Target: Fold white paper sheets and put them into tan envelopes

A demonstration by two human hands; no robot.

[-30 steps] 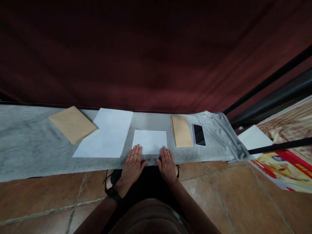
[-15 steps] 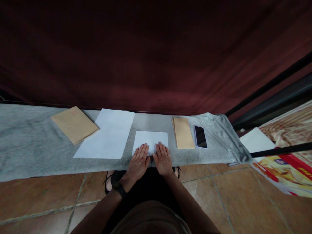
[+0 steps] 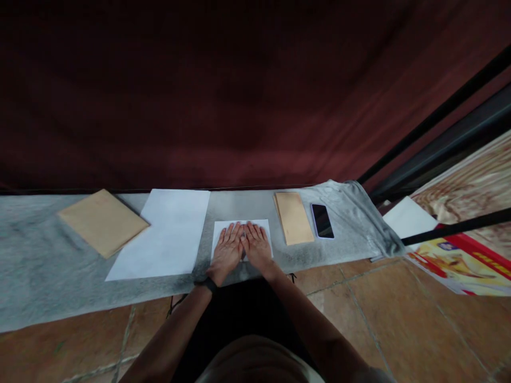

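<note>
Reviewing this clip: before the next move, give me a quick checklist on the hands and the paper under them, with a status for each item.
1. Both hands on the small white paper: ok; left hand and right hand lie flat, side by side.
2. Paper fully on the grey cloth: ok.
3. Paper apart from the large white sheet and the narrow brown envelope: ok, gaps on both sides.
4. Phone away from the hands: ok, beyond the envelope.
5. Paper surface under the palms smooth: cannot tell, covered.

Dim, warm light; the curtain (image 3: 223, 90) falls almost black toward the top. White sheets (image 3: 163, 234) look brightest. Edges bow from wide-angle distortion; focus is slightly soft.
</note>
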